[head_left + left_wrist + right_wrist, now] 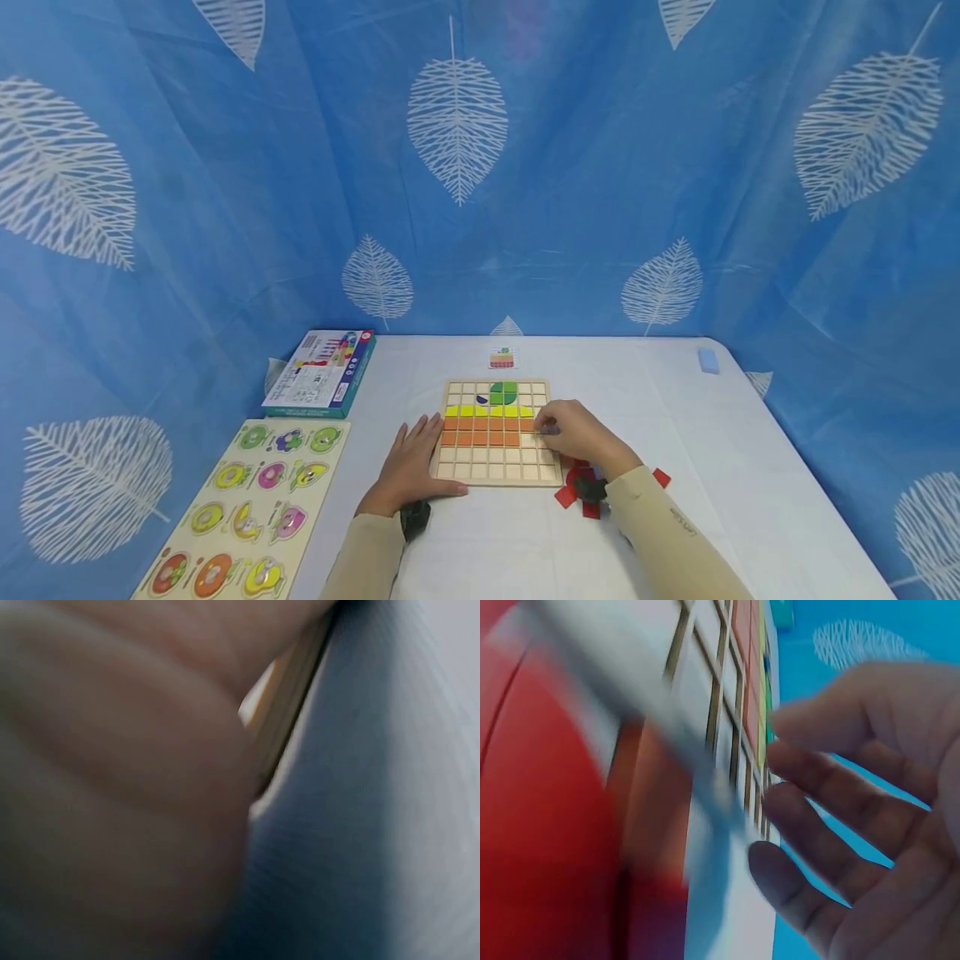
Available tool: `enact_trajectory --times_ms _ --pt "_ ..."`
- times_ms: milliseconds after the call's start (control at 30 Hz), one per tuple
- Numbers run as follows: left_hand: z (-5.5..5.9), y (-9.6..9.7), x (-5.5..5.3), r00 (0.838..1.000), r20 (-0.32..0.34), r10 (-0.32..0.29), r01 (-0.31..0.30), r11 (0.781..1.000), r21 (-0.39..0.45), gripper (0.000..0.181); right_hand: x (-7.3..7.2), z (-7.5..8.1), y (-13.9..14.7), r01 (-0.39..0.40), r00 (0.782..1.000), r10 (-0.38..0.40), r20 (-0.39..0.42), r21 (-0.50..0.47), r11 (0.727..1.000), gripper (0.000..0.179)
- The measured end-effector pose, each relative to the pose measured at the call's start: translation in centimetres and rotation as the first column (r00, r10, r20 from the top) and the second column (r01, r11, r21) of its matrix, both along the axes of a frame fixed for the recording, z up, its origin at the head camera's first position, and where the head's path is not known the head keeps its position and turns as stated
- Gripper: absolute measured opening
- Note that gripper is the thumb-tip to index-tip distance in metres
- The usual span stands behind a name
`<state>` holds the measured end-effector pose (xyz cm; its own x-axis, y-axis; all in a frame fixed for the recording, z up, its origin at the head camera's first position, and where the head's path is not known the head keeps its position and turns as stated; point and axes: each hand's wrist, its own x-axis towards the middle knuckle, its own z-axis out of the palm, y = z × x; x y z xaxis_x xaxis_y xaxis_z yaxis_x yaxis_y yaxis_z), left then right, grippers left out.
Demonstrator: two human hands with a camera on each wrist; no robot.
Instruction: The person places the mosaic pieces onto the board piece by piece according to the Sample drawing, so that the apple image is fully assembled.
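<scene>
A wooden grid board (pixel 498 482) lies on the table, with orange tiles (pixel 480 431) in two rows, a yellow row (pixel 480 411) above them, and green pieces (pixel 503 393) and a small dark blue piece near the top. My left hand (pixel 411 467) rests along the board's left edge, fingers extended, thumb by the near corner. Over the board's right edge, beside the orange rows, my right hand (pixel 579 433) has bent fingers, thumb and index tips close together. Whether a tile is between them I cannot tell. Loose red tiles (pixel 591 509) lie below the right wrist.
Behind the board is a small picture card (pixel 503 358). On the left lie a game box (pixel 318 375) and a wooden fruit puzzle (pixel 247 467). A light blue block (pixel 708 361) sits at the far right, and a blue leaf-patterned curtain (pixel 525 250) surrounds the table.
</scene>
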<state>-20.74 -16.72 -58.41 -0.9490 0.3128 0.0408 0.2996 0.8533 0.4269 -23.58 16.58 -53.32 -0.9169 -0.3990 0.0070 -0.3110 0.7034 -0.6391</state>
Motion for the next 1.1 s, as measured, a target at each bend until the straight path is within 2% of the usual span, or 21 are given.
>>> enact_trajectory --times_ms 200,400,500,733,967,1100 --pt "0.1 -0.1 0.0 1.000 0.000 0.000 0.000 1.000 -0.007 0.140 1.4 -0.6 2.8 -0.024 0.996 0.022 0.082 0.017 1.000 0.024" --pt "0.1 -0.1 0.0 1.000 0.000 0.003 -0.003 1.000 -0.015 0.139 2.4 -1.1 3.8 -0.051 0.998 0.050 0.050 0.013 0.999 0.027" --pt "0.0 -0.1 0.0 1.000 0.009 0.005 -0.005 1.000 -0.003 0.139 2.6 -1.3 3.9 -0.033 0.999 0.032 0.013 0.028 0.999 0.027" --pt "-0.3 0.1 0.0 0.999 0.031 0.009 -0.008 1.000 -0.007 0.139 2.9 -1.6 4.1 0.021 1.000 -0.021 0.002 0.057 0.998 0.025" --pt "-0.1 0.0 0.1 1.000 0.007 0.002 -0.002 1.000 -0.002 0.139 2.5 -0.8 3.5 0.075 0.996 -0.076 0.040 0.025 0.997 0.026" --pt "0.2 0.0 0.1 1.000 0.005 0.000 0.000 1.000 -0.003 0.138 1.9 -0.3 2.6 0.053 0.998 -0.053 0.026 0.022 0.998 0.025"
